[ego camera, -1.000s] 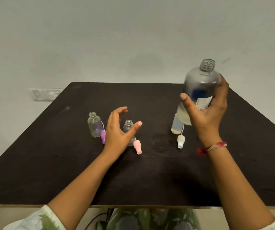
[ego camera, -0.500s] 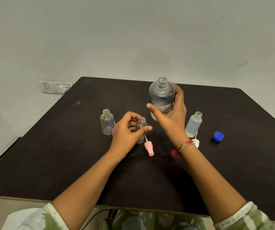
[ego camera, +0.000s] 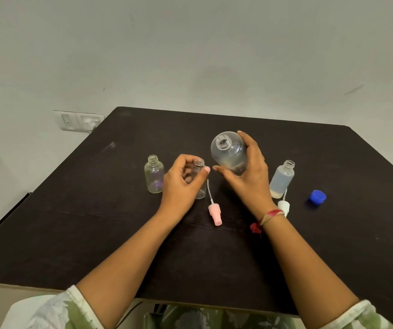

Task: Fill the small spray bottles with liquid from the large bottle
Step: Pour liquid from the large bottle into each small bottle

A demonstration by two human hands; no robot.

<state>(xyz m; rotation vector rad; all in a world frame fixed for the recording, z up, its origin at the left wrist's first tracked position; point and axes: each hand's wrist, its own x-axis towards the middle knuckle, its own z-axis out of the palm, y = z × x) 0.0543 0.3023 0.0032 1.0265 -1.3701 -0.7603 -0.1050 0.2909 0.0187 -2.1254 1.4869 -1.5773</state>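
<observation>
Near the worktop's [ego camera: 333, 245] centre, the large bottle [ego camera: 229, 153] now leans over. Half a second ago it was close to upright, and a second ago it was raised high at the right. Its long axis slants, with the open, uncapped neck turned up toward the viewer and slightly left and the base pointing down and away. It hangs in the air just right of the middle small bottle [ego camera: 199, 167]. A little pale liquid lies low in its body.

The right hand [ego camera: 250, 176] wraps the large bottle, fingers curled over its far side and thumb under the near side. The left hand [ego camera: 182, 184], spread open a second ago, has closed round the middle small bottle. Thumb and fingers pinch it just below the open neck. It seems to stand upright on the worktop, though the hand hides its base.

An empty small bottle [ego camera: 154, 174] stands just left of that hand. A part-filled small bottle [ego camera: 282, 179] stands right of the right hand. A pink spray head [ego camera: 215, 213], a white spray head [ego camera: 283, 206] and a blue cap [ego camera: 317, 197] lie on the worktop.
</observation>
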